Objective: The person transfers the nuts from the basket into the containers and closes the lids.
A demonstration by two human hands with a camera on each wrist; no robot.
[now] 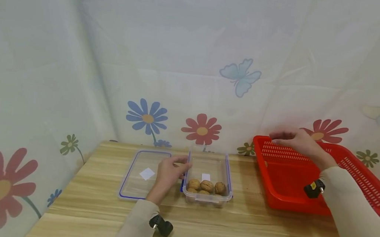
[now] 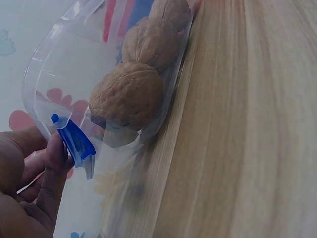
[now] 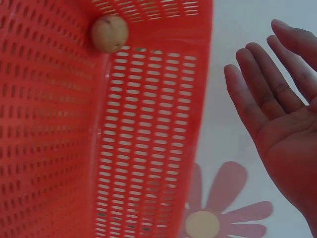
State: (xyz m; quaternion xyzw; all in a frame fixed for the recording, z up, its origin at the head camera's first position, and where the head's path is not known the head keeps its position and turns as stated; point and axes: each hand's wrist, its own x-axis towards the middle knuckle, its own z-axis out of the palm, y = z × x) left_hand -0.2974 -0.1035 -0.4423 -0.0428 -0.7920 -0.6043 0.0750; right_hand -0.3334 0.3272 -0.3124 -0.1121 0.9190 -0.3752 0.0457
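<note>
I record the clear box (image 1: 208,198) at six o'clock on the table (image 1: 97,193), with walnuts (image 1: 206,186) grouped at its near end. My left hand (image 1: 169,171) is at its nine o'clock side, thumb and fingers pinching near the blue latch (image 2: 77,141); how firmly, I cannot tell. My right hand (image 1: 292,139) hovers over the red basket (image 1: 289,174) at four o'clock, palm bare, fingers loosely extended and slightly spread, thumb apart. One walnut (image 3: 109,33) sits in the basket's corner, toward ten o'clock, against the mesh.

I judge collecting that walnut to be the step in hand. Recommended: descend steeply, roll the walnut clear of the corner, then pinch across its middle. The left hand should only steady the box; tugging the latch risks tilting it. Any release should be low, to limit bounce.
</note>
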